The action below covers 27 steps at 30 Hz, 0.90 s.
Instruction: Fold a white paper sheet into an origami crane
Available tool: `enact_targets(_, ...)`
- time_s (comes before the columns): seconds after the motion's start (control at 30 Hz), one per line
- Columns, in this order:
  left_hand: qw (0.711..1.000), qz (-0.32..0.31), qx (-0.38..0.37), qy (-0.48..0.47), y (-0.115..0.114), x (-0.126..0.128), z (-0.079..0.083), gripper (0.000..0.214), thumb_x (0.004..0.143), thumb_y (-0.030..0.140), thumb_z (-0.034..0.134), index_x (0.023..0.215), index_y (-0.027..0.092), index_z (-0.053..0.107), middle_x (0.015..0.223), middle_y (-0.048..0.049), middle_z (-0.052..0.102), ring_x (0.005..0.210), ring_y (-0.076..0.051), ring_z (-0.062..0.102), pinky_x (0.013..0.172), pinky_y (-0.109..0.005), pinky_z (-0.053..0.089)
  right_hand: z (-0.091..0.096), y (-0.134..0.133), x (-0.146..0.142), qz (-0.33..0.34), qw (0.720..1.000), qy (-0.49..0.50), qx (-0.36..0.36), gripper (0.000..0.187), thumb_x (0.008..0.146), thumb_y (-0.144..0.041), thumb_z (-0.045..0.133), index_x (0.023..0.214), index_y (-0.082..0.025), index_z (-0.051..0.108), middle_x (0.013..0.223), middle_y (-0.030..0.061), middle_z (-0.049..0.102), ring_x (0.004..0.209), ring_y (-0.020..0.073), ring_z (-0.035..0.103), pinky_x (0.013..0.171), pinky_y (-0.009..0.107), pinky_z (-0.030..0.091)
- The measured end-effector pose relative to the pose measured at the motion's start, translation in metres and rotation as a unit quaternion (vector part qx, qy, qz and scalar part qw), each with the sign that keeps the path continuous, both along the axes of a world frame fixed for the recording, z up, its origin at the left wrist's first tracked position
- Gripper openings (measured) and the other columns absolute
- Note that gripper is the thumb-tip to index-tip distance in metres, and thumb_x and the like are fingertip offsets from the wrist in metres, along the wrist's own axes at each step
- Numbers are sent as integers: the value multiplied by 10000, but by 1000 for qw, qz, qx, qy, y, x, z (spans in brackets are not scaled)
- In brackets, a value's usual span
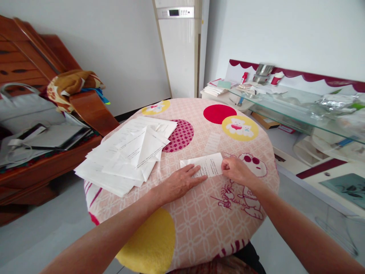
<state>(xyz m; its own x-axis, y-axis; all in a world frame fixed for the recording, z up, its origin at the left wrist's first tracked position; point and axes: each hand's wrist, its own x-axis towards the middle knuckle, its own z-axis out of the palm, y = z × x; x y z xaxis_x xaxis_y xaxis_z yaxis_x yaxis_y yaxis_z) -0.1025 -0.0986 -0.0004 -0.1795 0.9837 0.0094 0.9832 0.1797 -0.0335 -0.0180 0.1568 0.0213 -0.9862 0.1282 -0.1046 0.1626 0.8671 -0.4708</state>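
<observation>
A small folded sheet of printed paper lies on the patterned tablecloth in front of me. My left hand rests flat across its left part, fingers stretched out. At the right end, my right hand has its fingers curled closed, pinching the edge of the paper. To the left spreads a loose pile of printed sheets. On top of that pile sits a folded piece of paper with slanted creases.
A wooden bench at left holds a grey bag and a laptop-like flat device. Behind the table stands a tall air conditioner. At right, a glass-topped cabinet carries papers, a red-and-white cup and plastic bags.
</observation>
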Motion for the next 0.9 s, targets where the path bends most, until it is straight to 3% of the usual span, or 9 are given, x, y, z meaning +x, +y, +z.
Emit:
enact_targets(0.17, 1000, -1, -18, 11, 0, -1, 0, 506, 998, 130, 386, 1477, 293, 396, 1497, -136, 464, 1382, -261, 449, 1111, -386, 371, 10, 16, 9, -63, 996, 36, 45, 145, 714, -70, 555, 635, -160, 637, 647, 35, 652, 626, 157, 567, 583, 260, 322)
enact_targets(0.3, 1000, -1, -20, 8, 1, 1, 4, 518, 990, 125, 398, 1480, 293, 392, 1502, -125, 466, 1374, -253, 462, 1125, -386, 358, 2, -7, 6, 9, 993, 118, -20, 109, 776, -118, 563, 743, -168, 653, 676, 19, 644, 627, 144, 550, 593, 253, 324)
enact_targets(0.47, 1000, 0, -18, -17, -6, 0, 0, 518, 967, 108, 425, 1462, 263, 436, 1525, -139, 436, 1419, -283, 407, 1138, -415, 360, -13, -26, 0, 39, 994, 97, -35, 102, 764, -100, 568, 723, -165, 635, 612, 3, 602, 593, 136, 521, 587, 252, 310)
enact_targets(0.67, 995, 37, 34, -83, -44, 1, -5, 546, 938, 47, 397, 1432, 262, 490, 1549, -83, 421, 1465, -245, 334, 1151, -424, 375, -14, -23, -1, 28, 994, 100, -38, 121, 743, -69, 571, 712, -162, 642, 607, 4, 608, 592, 138, 538, 593, 251, 333)
enact_targets(0.83, 985, 45, 96, -134, -81, 8, 4, 481, 943, 66, 380, 1344, 241, 581, 1481, -64, 517, 1384, -219, 467, 1120, -412, 440, -19, -23, -1, 18, 992, 109, -64, 113, 727, -83, 587, 711, -167, 662, 624, 15, 648, 598, 148, 581, 596, 255, 373)
enact_targets(0.9, 976, 69, 154, -139, -89, 9, 5, 358, 959, 112, 407, 1176, 202, 676, 1377, -88, 610, 1266, -207, 583, 1042, -366, 513, -21, -18, -3, -4, 988, 112, -110, 88, 715, -113, 608, 729, -168, 676, 640, 20, 669, 598, 155, 601, 588, 258, 401)
